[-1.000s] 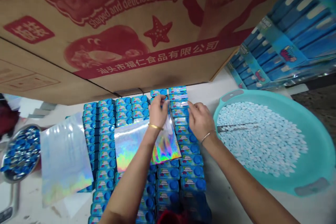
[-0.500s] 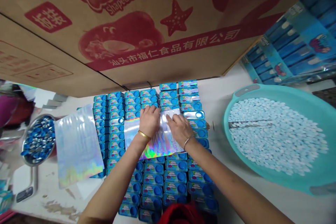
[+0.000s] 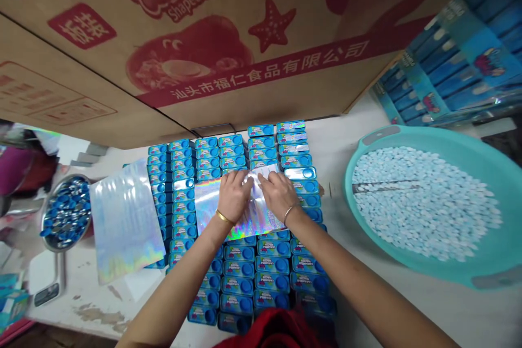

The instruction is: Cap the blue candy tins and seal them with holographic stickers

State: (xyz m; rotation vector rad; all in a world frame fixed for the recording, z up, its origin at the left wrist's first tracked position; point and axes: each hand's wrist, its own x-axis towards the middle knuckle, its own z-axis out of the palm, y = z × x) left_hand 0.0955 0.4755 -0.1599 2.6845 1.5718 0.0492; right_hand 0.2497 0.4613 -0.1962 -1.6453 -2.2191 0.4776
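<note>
Left hand (image 3: 234, 196) and right hand (image 3: 279, 194), fingers bent, touch shiny sheet (image 3: 210, 209) near upper edge, over blue tins (image 3: 272, 265); can't tell if pinching. Best hold sheet flat, work slowly, avoid creasing it.

Iridescent silver sheet (image 3: 210, 204), lying before me slightly askew across blue tins (image 3: 236, 285), with rainbow bands along the margin nearest me. The printed tins, many showing a round blue disc, stand in close columns toward the tabletop's (image 3: 84, 269) near edge.
</note>
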